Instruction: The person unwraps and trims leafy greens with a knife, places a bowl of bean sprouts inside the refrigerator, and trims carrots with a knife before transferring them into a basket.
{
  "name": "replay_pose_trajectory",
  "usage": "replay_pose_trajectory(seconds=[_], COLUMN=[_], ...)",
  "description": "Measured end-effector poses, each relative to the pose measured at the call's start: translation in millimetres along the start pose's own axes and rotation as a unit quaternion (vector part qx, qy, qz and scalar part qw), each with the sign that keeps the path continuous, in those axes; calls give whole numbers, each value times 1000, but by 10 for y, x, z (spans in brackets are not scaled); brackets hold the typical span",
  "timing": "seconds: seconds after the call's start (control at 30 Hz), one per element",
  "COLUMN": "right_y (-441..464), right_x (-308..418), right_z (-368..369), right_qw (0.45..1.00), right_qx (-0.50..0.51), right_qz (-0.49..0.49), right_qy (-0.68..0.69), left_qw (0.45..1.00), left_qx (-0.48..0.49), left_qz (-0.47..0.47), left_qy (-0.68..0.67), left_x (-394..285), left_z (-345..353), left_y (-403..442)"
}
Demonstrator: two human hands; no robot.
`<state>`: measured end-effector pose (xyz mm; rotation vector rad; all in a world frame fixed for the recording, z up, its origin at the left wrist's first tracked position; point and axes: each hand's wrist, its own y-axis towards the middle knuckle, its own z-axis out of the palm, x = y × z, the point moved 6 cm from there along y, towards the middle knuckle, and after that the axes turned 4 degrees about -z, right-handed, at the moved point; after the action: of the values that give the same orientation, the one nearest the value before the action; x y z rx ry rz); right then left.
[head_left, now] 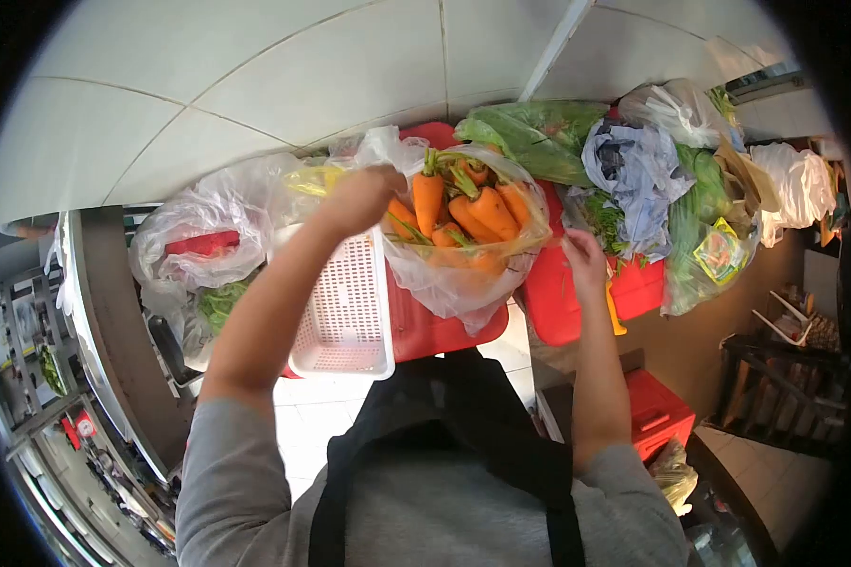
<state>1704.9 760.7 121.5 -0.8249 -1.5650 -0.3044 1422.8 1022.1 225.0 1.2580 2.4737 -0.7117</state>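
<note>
Head: carrot bag (459, 288) between hands (367, 198) (585, 257)

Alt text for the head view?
A person's left hand and right hand flank an open plastic bag of carrots, beside a white perforated basket. Leafy greens lie to the right; tiled wall behind.

No words, brands or numbers can be read. A colorful printed label (721, 251), mostly yellow, is seen on a green plastic bag (683, 276) well to the right of the bag of carrots (463, 282), but its print is too small to be made out. On the round white dial (86, 427), far to the lower left of the bag of carrots, no markings can be read.
</note>
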Motion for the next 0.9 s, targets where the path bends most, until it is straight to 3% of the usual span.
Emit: replay_pose_trajectory(seconds=[0.07,0.13,0.17,0.23,0.37,0.47,0.57,0.63,0.73,0.83,0.9], right_y=[-182,-483,-562,-687,-743,-672,-805,-1076,-1761,-2069,-2020], right_x=[-53,-165,-361,-710,-881,-863,-764,-725,-681,-43,365], right_z=[-402,-708,-794,-912,-958,-976,-1080,-1183,-1234,-712,-172], right_qw=[934,832,833,823,836,864,892,921,958,975,980], right_qx=[-111,-217,-187,-124,-102,-68,-34,10,-49,-15,48], right_qz=[-188,-162,-109,0,-10,-25,8,45,74,10,21], right_qy=[-282,-484,-510,-555,-539,-498,-451,-386,-273,-222,-193], left_qw=[981,976,972,964,916,892,873,889,941,986,987], left_qx=[90,39,14,62,166,225,267,196,96,11,-22], left_qz=[-65,-31,-16,-38,-36,23,-47,-40,-117,-120,-143], left_qy=[160,211,235,257,363,391,405,412,302,115,65], left_x=[156,429,488,420,464,382,374,270,-56,-137,-153], left_z=[536,999,1118,1121,1176,1064,756,285,-573,-734,-396], left_y=[211,284,300,321,377,372,385,269,-135,-519,-645])
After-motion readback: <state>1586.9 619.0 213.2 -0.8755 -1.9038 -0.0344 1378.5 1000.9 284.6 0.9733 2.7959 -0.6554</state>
